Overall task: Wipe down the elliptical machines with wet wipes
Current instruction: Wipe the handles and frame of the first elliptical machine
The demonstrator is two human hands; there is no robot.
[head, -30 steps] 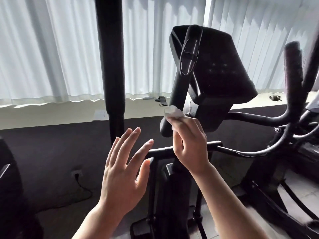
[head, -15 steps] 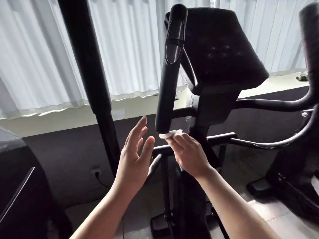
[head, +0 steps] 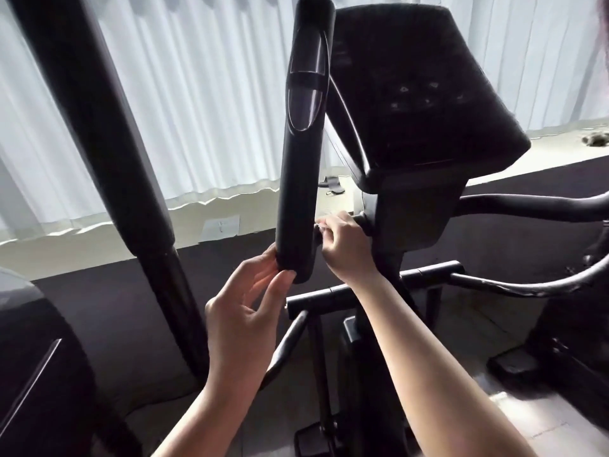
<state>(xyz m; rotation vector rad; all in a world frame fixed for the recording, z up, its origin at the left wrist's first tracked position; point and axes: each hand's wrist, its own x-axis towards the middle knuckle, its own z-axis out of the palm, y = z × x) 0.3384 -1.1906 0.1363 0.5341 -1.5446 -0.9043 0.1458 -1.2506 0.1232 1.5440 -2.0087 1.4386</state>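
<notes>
So the left hand (head: 245, 305) is up at the bottom end of the upright black handlebar grip (head: 301, 153), fingertips and thumb lightly pinching the rounded tip of it, more a steadying touch than a full wrap. The right hand (head: 346, 249) is just right of that same grip, tucked in behind it where the short black crossbar runs to the console post (head: 395, 225). Its fingers are curled closed, and a tiny bit of white pokes out at the knuckles, which looks like the wet wipe (head: 321, 222), though most of it is hidden so I can't make out how it's folded. The wipe sits right against the back edge of the grip, low down.

The console (head: 418, 90) is dark, up top right of the grip. A fat black pole (head: 108, 150) runs diagonally on the left, nearer the camera. Far behind everything are white vertical blinds (head: 197, 94) over a pale window ledge (head: 99, 232). Another handlebar (head: 527, 206) curves off to the right.
</notes>
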